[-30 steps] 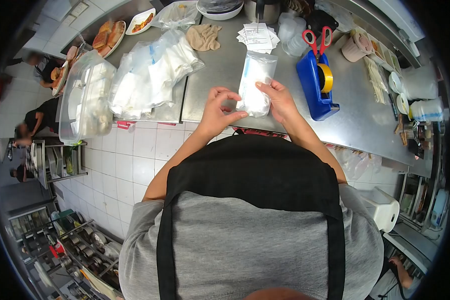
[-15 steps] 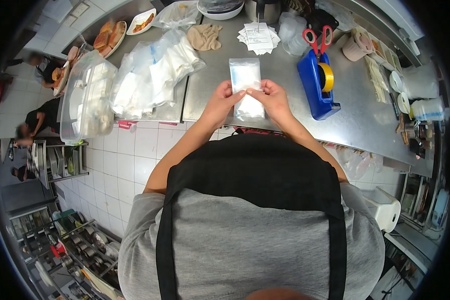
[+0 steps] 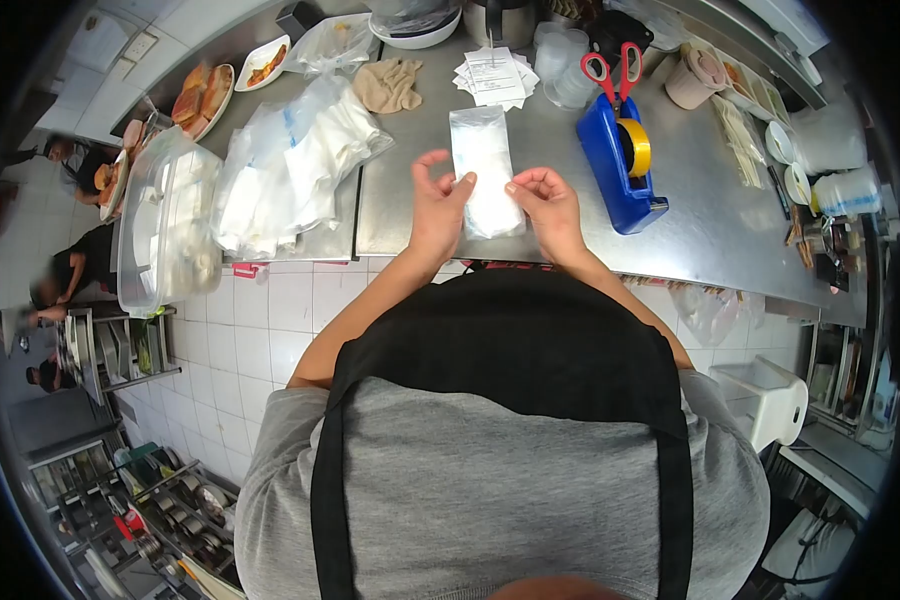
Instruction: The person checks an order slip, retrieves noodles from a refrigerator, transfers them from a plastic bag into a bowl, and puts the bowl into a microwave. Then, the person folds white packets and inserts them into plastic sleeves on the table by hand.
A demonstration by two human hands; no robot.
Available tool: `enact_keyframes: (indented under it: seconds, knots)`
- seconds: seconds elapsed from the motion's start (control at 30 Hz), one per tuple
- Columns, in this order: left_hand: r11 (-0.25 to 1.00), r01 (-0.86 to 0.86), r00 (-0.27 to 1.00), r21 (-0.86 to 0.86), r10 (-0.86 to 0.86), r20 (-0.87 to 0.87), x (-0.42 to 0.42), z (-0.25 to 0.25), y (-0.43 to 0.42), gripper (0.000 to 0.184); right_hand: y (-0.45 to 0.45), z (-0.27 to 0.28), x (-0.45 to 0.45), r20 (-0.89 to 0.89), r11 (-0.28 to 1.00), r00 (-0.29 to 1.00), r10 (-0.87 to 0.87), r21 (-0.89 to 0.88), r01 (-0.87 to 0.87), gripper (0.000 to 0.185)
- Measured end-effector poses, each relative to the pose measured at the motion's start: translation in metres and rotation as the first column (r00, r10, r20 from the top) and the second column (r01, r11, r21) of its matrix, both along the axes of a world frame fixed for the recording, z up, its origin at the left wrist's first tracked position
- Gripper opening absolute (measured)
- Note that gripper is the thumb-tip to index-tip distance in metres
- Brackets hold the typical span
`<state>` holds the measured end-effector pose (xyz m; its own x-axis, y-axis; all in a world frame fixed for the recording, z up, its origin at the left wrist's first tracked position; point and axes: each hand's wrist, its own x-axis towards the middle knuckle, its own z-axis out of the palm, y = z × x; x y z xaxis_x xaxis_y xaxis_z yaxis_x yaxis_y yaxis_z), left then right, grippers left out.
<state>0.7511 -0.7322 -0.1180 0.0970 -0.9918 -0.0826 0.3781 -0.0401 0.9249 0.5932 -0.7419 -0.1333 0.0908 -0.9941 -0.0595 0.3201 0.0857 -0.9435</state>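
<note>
Right hand (image 3: 553,215) between packet (image 3: 484,155) and dispenser (image 3: 605,160)

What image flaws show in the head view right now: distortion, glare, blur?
Head view: strong fisheye bending, corners black; whitish glare on the steel counter beside the blue tape dispenser; shiny highlights on the plastic packet; print on the receipts unreadable.

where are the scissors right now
The scissors are in the head view, on the person's right, red handles showing at the far end of the blue tape dispenser, just right of the receipts.
</note>
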Motion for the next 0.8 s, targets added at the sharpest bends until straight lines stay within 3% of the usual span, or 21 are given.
enact_keyframes:
  seconds: [0.07,0.17,0.27,0.37,0.47,0.67,0.77,0.8]
  knots:
    - [0.989,0.036,0.994,-0.141,-0.02,0.109,-0.002,0.019,0.003,0.06,-0.001,0.0,0.002,0.008,0.998,0.999,-0.041,-0.04,0.041,0.013]
    - [0.921,0.215,0.939,-0.324,-0.103,0.329,0.014,0.004,-0.01,0.075,-0.006,0.0,0.0,-0.047,0.997,0.999,-0.014,-0.08,0.011,0.012]
    - [0.872,0.453,0.804,-0.187,-0.309,0.508,0.033,0.012,-0.018,0.072,-0.006,0.013,0.0,-0.082,0.987,0.997,0.007,-0.158,-0.02,0.01]
    - [0.856,0.511,0.835,-0.074,-0.473,0.282,0.037,0.019,-0.024,0.065,-0.007,0.014,-0.001,-0.135,0.98,0.99,0.043,-0.185,-0.068,0.008]
    - [0.894,0.444,0.886,-0.063,-0.427,0.181,0.032,0.024,-0.021,0.064,-0.006,0.014,0.001,-0.147,0.983,0.989,0.012,-0.178,-0.039,0.007]
    - [0.934,0.326,0.922,-0.15,-0.278,0.27,0.023,0.005,-0.022,0.059,-0.004,0.006,0.002,-0.128,0.987,0.992,-0.009,-0.163,-0.012,0.009]
    - [0.942,0.295,0.925,-0.16,-0.239,0.297,0.021,0.002,-0.024,0.055,-0.003,0.021,-0.015,-0.229,0.992,0.973,0.022,-0.113,-0.049,0.013]
    - [0.946,0.29,0.925,-0.146,-0.238,0.295,0.02,0.004,-0.024,0.054,-0.004,0.031,-0.032,-0.339,0.981,0.937,-0.079,-0.192,0.013,0.017]
